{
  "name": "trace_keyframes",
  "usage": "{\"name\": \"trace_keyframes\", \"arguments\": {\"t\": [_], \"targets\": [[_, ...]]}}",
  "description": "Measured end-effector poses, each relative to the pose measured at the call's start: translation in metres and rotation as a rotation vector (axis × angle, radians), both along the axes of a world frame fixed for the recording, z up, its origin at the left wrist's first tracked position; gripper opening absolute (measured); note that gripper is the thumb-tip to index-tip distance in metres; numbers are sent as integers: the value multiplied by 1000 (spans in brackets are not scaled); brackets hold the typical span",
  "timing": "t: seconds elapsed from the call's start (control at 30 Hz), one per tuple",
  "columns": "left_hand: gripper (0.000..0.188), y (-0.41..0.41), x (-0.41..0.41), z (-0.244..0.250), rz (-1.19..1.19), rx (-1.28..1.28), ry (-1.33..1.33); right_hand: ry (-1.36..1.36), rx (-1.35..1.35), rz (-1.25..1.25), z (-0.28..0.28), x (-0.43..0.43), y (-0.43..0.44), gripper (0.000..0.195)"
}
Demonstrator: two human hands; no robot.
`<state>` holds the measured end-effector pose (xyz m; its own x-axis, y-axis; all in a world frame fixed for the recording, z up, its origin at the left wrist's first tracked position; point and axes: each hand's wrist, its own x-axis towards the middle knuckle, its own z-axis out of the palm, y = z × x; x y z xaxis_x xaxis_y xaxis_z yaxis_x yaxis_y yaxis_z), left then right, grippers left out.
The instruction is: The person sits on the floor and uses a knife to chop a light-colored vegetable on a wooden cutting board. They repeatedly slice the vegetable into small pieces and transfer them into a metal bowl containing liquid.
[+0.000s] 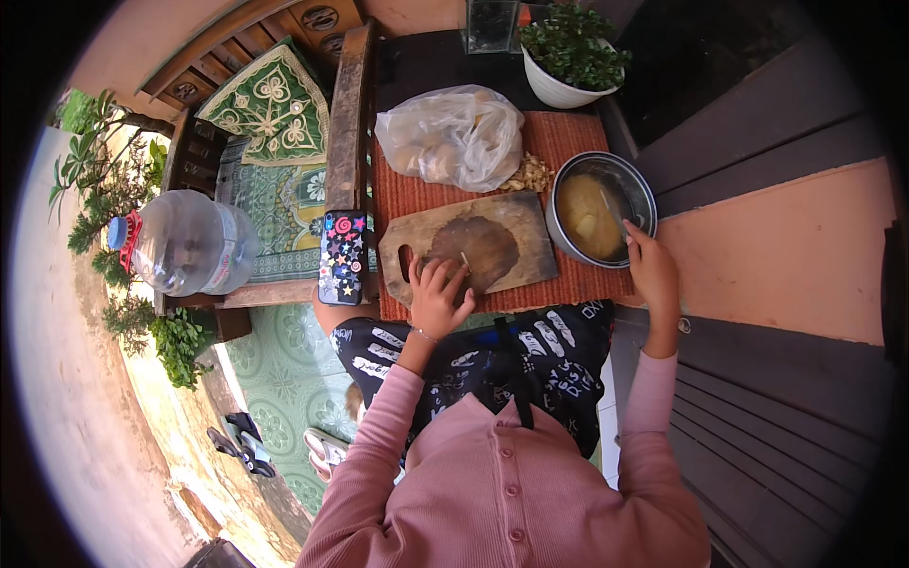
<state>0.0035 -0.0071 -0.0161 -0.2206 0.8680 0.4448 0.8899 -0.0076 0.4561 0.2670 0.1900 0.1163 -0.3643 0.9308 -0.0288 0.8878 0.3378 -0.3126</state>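
My left hand (437, 298) rests on a worn wooden cutting board (405, 241), its fingers spread beside a thin pale scrap (466, 261). A large dark wet patch marks the board's middle. At the right rim of a metal pot (562, 238), my right hand (650, 266) grips a slim utensil, seemingly a knife (609, 202), whose blade reaches over the pot. Cloudy yellowish water (582, 192) fills part of the pot, with a pale peeled piece (586, 227), likely potato, in it. My right fingers partly hide the utensil's handle.
Behind the board sit a plastic bag of potatoes (447, 138) and a heap of peelings (531, 174), on an orange woven mat (568, 131). A potted plant (568, 82) stands farther back. Leftward are a phone (342, 255) and a large water bottle (192, 241) on the wooden bench (348, 121).
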Motion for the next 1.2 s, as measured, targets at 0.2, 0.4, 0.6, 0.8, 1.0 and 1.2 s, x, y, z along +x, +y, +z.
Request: {"name": "trace_keyframes", "arguments": {"t": [0.2,0.4,0.6,0.8,1.0,1.2], "targets": [[41,0,1,1,-22,-21,-13,-57,21,12,-3,-4,2,32],[43,1,0,2,-38,-38,-10,-115,27,25,0,-6,3,31],[45,3,0,4,-53,-48,-12,-96,40,-22,10,-7,-6,32],[47,3,0,8,-62,-50,-37,16,-80,-97,29,-7,-12,36],[49,3,1,7,-60,-55,-40,313,-161,39,45,-20,-32,43],[51,3,1,4,-49,-65,-36,447,-451,260,30,-37,-54,48]]}}
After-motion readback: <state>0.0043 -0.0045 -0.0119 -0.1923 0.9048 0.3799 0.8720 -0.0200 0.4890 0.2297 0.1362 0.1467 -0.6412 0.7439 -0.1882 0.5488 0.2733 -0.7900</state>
